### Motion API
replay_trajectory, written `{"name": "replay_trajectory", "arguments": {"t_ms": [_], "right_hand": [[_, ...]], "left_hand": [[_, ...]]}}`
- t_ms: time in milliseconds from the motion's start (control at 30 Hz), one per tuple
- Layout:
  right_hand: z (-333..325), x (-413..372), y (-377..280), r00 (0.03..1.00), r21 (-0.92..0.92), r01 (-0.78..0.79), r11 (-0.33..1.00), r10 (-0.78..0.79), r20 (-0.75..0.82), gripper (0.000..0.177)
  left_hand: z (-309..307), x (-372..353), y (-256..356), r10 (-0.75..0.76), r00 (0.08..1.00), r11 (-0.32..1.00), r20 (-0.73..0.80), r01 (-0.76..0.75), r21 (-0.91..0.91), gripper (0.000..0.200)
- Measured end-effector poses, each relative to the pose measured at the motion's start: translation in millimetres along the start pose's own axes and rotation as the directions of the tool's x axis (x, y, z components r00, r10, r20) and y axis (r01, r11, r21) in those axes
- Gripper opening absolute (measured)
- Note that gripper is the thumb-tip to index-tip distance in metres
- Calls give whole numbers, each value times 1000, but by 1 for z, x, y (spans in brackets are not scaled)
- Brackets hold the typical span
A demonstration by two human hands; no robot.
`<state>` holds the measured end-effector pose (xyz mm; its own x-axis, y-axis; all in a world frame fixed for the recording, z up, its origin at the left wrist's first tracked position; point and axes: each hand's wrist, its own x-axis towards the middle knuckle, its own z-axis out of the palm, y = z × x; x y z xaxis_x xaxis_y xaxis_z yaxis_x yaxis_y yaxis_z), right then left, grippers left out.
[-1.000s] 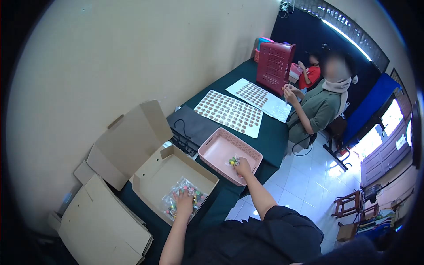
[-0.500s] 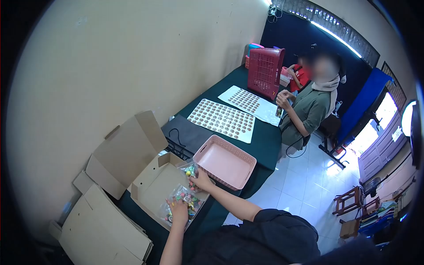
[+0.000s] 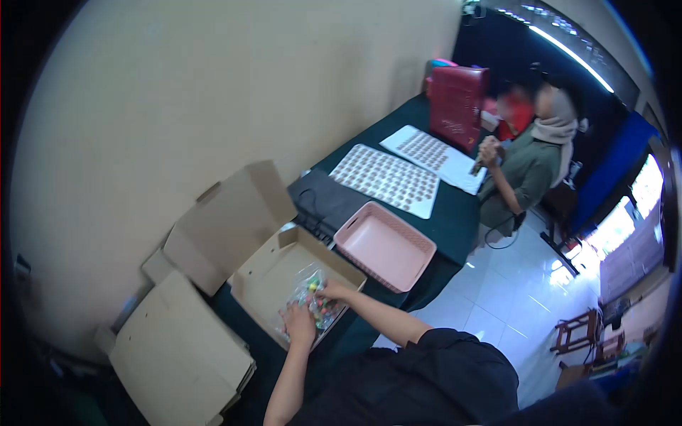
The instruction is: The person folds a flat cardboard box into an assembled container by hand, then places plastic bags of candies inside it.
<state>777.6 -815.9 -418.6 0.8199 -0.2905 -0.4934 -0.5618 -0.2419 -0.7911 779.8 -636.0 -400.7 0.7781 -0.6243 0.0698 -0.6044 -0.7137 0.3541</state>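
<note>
Two hands are down in the cardboard box (image 3: 273, 266), close to the bench (image 3: 455, 224) edge. Your right hand (image 3: 331, 290) pinches a clear candy bag (image 3: 310, 282). Your left hand (image 3: 300, 321) lies on the bag pile (image 3: 321, 307); I cannot tell if it grips. Squeeze hard and a bag may pop. Pull fast and sweets could spill to the floor (image 3: 497, 298).
</note>
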Motion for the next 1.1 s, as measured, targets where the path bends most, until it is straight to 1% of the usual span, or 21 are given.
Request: {"name": "replay_trajectory", "arguments": {"t_ms": [33, 67, 100, 167, 200, 233, 267, 333, 467, 533, 567, 600, 667, 700, 733, 767, 833, 933, 1000, 1033, 1100], "right_hand": [[0, 6, 9, 998, 98, 54, 994, -55, 9, 27], [-11, -33, -29, 999, 122, 1, 992, 5, -48, 24], [-7, -14, -10, 999, 235, 40, 971, -37, -17, 26], [-9, -6, -5, 979, 206, 127, 970, -89, -182, 31], [-7, 10, 11, 910, 79, 257, 963, -214, -354, 31], [-13, 1, -6, 932, 102, 161, 982, -116, -344, 34], [-22, -17, -17, 980, 340, 99, 935, -33, -195, 37], [-22, 0, 0, 934, 265, 237, 934, -145, -326, 39], [-18, 30, 34, 945, 332, 225, 916, -122, -304, 31], [-15, 11, 15, 982, 315, 73, 946, -13, -188, 31], [-18, -22, -21, 998, 382, -29, 924, 51, -46, 33], [-14, -12, -12, 998, 374, -38, 927, 54, -34, 33], [-5, 13, 13, 988, 341, -81, 936, 31, 150, 40], [-4, 9, 6, 986, 272, -141, 952, 110, 126, 44], [-2, 13, 9, 985, 270, -143, 952, 110, 134, 44], [1, 15, 10, 988, 242, -127, 962, 100, 118, 46], [7, 22, 17, 990, 212, -114, 971, 92, 111, 49], [11, 24, 14, 996, 183, -77, 980, 67, 58, 54], [11, 21, 15, 997, 64, -36, 997, 40, -67, 54], [10, 20, 16, 997, 60, -39, 997, 43, -67, 54], [9, 21, 19, 982, 204, 113, 972, -78, -174, 50]], "left_hand": [[-5, -4, 2, -27, 998, 999, 65, 25, 24, 35], [-10, -9, 3, -55, 990, 998, 128, 50, 46, 38], [-3, -15, -1, -105, 986, 994, 131, 98, 57, 38], [19, -21, -12, -112, 965, 993, 236, 117, -7, 44], [18, -24, -13, -147, 962, 988, 230, 152, -5, 44], [16, -23, -13, -130, 968, 991, 216, 136, -16, 47], [14, -21, -13, -104, 974, 993, 200, 111, -25, 49], [5, -19, -11, -103, 981, 994, 162, 108, -22, 53], [9, -16, -14, -77, 962, 996, 264, 65, 54, 64], [16, -18, -11, -111, 947, 993, 302, 94, 70, 67], [16, -18, -12, -108, 952, 994, 287, 93, 64, 68], [16, -18, -13, -104, 956, 994, 275, 91, 62, 69], [13, -18, -14, -106, 943, 994, 315, 95, 49, 72], [9, -20, -12, -91, 964, 996, 249, 86, 32, 71], [5, -21, -11, -77, 981, 997, 179, 75, 16, 70], [4, -21, -12, -84, 980, 996, 180, 82, 18, 70], [7, -22, -17, -148, 941, 986, 303, 164, -29, 67], [10, -23, -21, -136, 942, 984, 306, 164, -66, 65], [11, -21, -20, -141, 939, 985, 314, 166, -54, 66], [11, -22, -19, -149, 935, 985, 321, 170, -39, 66], [10, -22, -17, -147, 937, 986, 315, 166, -34, 65]]}}
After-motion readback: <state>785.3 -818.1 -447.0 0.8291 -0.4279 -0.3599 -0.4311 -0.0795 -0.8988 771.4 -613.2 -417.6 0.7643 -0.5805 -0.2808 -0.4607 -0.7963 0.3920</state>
